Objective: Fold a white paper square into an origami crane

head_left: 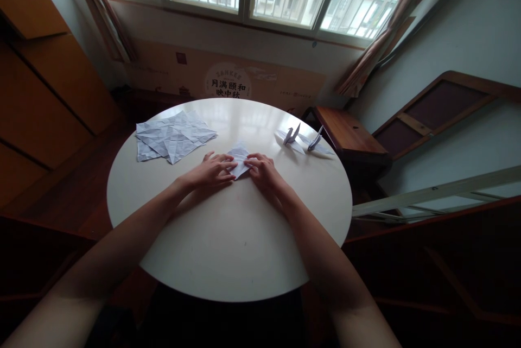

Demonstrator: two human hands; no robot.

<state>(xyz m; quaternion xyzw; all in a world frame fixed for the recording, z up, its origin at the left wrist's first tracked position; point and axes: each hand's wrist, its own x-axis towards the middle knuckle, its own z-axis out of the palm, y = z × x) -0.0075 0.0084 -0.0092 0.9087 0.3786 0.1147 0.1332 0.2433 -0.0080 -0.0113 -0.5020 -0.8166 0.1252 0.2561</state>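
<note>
Hands on small folded white paper (240,159)
Left hand (216,168) and right hand (260,166) press its opposite sides against the round white counter (230,239).

Chinese lettering on the tan panel (150,55) below the window.
We read two rows of dark Chinese characters in the pale round emblem (228,81) on this panel: the upper row (228,86) reads "月满颐和" and the lower row (228,94) reads "映中秋", close above the table's far edge; we note a curved line of smaller lettering (228,74) over them, too blurred to read, and we record small script (150,70) left of the emblem and another small line (295,94) to its right, both on the same panel and both illegible at this size.
</note>
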